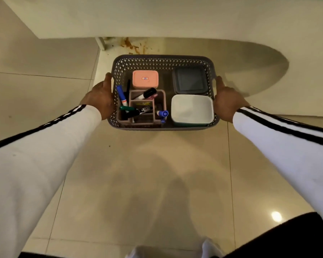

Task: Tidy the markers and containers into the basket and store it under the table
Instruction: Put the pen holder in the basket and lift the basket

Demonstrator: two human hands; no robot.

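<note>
Sleeved in smooth white cloth with black stripes [45, 146], clasped the grey perforated plastic basket [160, 59] by its short sides: left hand [99, 101] and right hand [227, 102] clamped on it, thumbs [108, 79] against the rim, fingers hidden beneath. Carried inside a rounded peach tub [145, 79], a square grey lidded box [190, 81], a white rounded container [192, 108] and a mauve divided holder [164, 97] of markers [122, 95]. Held it just before the pale table [175, 15] edge, on or above glossy beige tiles [157, 174]; could not tell which.

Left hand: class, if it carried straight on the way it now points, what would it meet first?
Probably the white table leg ahead of the left hand, which holds the basket; depth is unclear.
</note>
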